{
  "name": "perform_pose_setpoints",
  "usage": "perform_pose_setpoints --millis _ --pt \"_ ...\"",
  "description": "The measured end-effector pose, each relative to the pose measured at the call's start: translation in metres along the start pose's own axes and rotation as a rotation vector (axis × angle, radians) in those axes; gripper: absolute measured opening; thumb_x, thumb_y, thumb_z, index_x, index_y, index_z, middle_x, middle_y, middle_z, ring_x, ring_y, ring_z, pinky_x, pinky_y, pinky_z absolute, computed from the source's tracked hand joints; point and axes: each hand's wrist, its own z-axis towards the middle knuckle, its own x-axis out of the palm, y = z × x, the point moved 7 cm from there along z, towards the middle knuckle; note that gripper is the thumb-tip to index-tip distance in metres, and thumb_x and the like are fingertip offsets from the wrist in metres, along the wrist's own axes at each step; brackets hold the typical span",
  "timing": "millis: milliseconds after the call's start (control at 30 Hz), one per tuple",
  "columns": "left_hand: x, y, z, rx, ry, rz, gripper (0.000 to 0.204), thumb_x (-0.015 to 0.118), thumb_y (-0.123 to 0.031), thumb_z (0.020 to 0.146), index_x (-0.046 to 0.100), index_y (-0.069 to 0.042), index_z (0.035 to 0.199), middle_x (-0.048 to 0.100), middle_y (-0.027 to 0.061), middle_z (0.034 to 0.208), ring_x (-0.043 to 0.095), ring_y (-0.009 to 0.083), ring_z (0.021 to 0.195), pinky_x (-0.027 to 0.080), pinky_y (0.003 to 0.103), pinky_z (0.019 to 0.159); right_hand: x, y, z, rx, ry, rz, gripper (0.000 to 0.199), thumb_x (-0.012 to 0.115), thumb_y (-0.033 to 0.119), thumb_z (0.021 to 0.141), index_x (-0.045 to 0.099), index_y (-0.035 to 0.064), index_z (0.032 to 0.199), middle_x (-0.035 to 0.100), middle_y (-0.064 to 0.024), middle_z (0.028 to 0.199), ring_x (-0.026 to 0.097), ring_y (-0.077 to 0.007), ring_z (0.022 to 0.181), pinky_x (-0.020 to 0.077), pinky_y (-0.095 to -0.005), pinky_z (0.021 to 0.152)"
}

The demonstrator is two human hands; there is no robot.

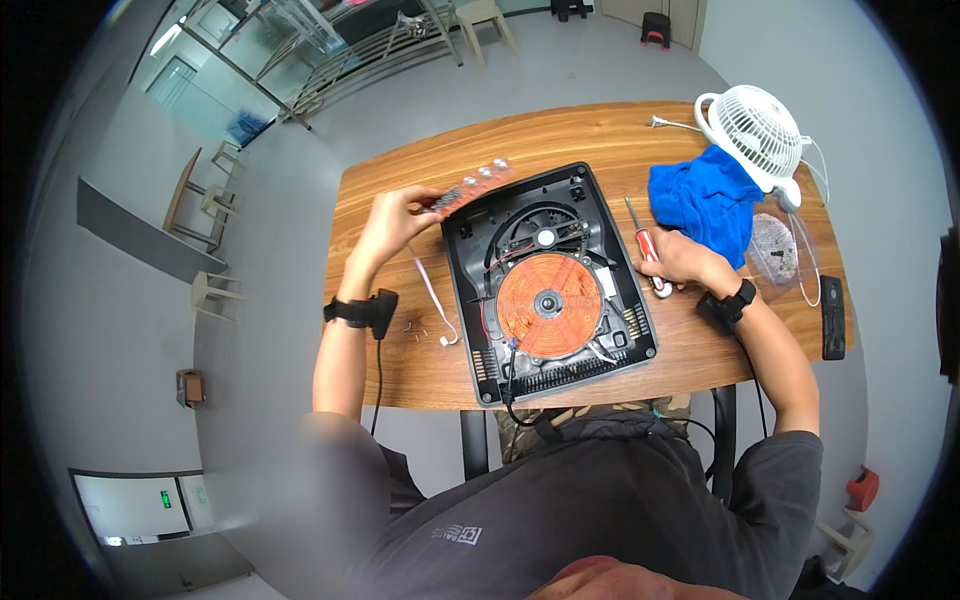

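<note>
Copper-orange coil (549,304) sits in the middle of the opened black cooker base (548,285) on the wooden desk (420,370) before me. My left hand (392,222) pinches a red circuit board (470,186) raised over the base's far left corner. My right hand (680,258) grips a red-handled screwdriver (642,243) just beside the base's right edge, near a blue cloth (705,197) and white fan (752,130).

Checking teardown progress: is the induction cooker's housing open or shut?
Open. The induction cooker has no top cover: its orange coil, wiring and fan show. The left hand holds a small circuit board just off its corner.
</note>
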Motion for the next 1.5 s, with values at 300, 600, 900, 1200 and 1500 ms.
perform_pose_setpoints --millis 300,600,900,1200,1500 --pt "0.065 -0.033 0.042 0.063 0.111 -0.005 0.039 0.081 -0.008 0.082 0.074 -0.001 0.119 0.076 0.0185 0.111 0.074 0.0277 0.104 0.058 0.038 0.094 -0.002 -0.005 0.016 -0.056 -0.035 -0.275 0.069 0.056 0.061 0.1 0.066 -0.0037 0.079 0.068 -0.0212 0.064 0.07 -0.0318 0.056 0.0563 -0.0423 0.056" --pt "0.09 -0.041 0.058 0.08 0.153 0.018 0.036 0.082 -0.012 0.082 0.074 -0.001 0.116 0.076 0.0194 0.107 0.074 0.0315 0.103 0.058 0.04 0.091 -0.035 -0.003 0.028 -0.051 -0.186 -0.411 0.062 0.065 0.052 0.096 0.073 -0.0085 0.086 0.07 -0.031 0.078 0.073 -0.0428 0.079 0.0583 -0.0484 0.073" --pt "0.094 -0.034 0.057 0.08 0.156 0.04 0.036 0.082 -0.013 0.084 0.074 -0.001 0.117 0.076 0.0195 0.11 0.074 0.0311 0.104 0.058 0.039 0.092 -0.076 0.048 0.048 -0.33 -0.322 -0.304 0.026 0.078 0.024 0.085 0.071 0.0015 0.095 0.073 -0.0208 0.088 0.071 -0.04 0.086 0.0561 -0.0471 0.075" --pt "0.092 -0.038 0.053 0.108 0.126 0.101 0.037 0.081 -0.015 0.084 0.075 -0.002 0.117 0.074 0.0222 0.108 0.073 0.0355 0.103 0.057 0.042 0.093 -0.07 0.107 0.092 -0.451 -0.289 -0.422 0.037 0.082 0.017 0.082 0.073 0.0062 0.116 0.071 -0.0168 0.113 0.067 -0.0373 0.111 0.0548 -0.047 0.093" --pt "0.094 -0.03 0.051 0.134 0.104 0.041 0.037 0.082 -0.015 0.082 0.075 -0.003 0.117 0.075 0.0177 0.11 0.073 0.0327 0.102 0.057 0.04 0.091 -0.051 0.109 0.126 -0.47 -0.177 -0.475 0.039 0.082 0.019 0.082 0.073 0.0032 0.116 0.071 -0.0151 0.11 0.068 -0.0338 0.106 0.055 -0.0437 0.09"
